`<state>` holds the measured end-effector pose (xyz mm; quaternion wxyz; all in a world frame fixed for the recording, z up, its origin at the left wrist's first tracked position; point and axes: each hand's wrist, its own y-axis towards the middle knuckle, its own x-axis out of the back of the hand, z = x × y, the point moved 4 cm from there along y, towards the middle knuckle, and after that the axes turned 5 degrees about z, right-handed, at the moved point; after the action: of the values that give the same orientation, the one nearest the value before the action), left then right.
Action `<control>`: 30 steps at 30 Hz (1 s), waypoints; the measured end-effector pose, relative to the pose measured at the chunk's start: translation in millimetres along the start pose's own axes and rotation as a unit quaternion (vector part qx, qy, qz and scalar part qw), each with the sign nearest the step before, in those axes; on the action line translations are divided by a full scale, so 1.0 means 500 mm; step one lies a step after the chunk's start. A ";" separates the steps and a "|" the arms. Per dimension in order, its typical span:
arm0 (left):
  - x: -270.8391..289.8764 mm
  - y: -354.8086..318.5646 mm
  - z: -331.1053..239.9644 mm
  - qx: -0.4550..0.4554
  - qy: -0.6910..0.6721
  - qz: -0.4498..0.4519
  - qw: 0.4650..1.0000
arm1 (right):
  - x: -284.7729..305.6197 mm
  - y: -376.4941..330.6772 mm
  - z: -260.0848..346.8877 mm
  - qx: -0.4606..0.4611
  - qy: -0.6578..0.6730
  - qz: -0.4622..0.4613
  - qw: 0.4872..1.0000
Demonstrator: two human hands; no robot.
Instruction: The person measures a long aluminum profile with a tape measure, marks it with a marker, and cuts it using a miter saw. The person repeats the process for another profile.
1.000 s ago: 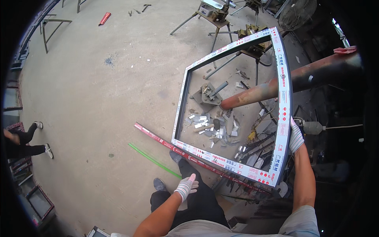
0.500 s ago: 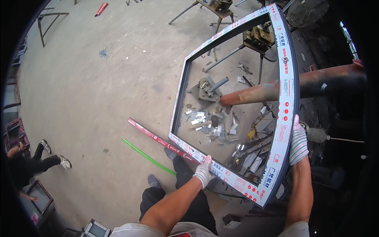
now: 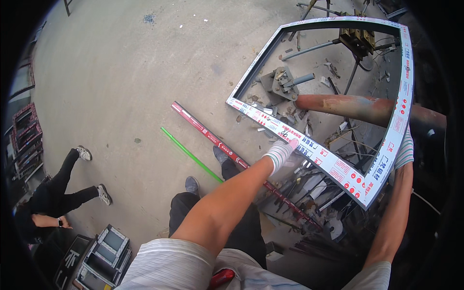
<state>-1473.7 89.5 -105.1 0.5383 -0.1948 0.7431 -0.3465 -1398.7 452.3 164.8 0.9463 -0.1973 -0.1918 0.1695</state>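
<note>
A large window frame (image 3: 333, 166), dark inside and wrapped in white printed film, is held up in front of me and tilted. My left hand (image 3: 282, 155), in a striped glove, is closed on the near lower rail. On the right side rail, my right hand (image 3: 405, 147) grips the outer edge, its fingers partly hidden behind the frame. Through the opening show a thick rusty pipe (image 3: 333, 102) and a metal base with a short grey pipe (image 3: 285, 83).
Near my feet lie a long red strip (image 3: 198, 123) and a green strip (image 3: 188, 152). Metal offcuts (image 3: 316, 186) litter the floor under the frame. A machine on a stand (image 3: 357, 42) is beyond. At left, a person (image 3: 58, 198) walks near stacked frames (image 3: 108, 253).
The frame has moved away from me, its near rail swinging outward and off the offcuts, with both hands still on it. My view has shifted; the person at left shows more fully.
</note>
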 end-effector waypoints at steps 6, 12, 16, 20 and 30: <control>0.231 -0.140 0.068 0.031 0.199 -0.086 0.976 | 0.139 -0.006 -0.071 -0.033 -0.026 0.084 0.996; 0.671 -0.328 0.129 -0.024 0.276 -0.326 0.904 | 0.190 -0.218 -0.227 -0.081 0.129 -0.019 0.988; 0.854 -0.384 0.117 -0.016 0.231 -0.354 0.906 | 0.351 -0.401 -0.627 -0.318 0.131 0.159 0.925; 1.041 -0.334 0.060 -0.034 0.275 -0.358 0.892 | -0.142 -0.662 -0.733 -0.297 -0.304 -0.043 0.904; 1.361 -0.132 -0.222 -0.139 0.467 -0.358 0.796 | -0.977 -0.743 -0.901 0.124 -0.580 0.316 0.740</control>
<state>-1817.3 -372.8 -489.6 -0.0695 -0.3341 0.8215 -0.4568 -1538.4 -201.4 -199.5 0.5602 0.0093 -0.6079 0.5626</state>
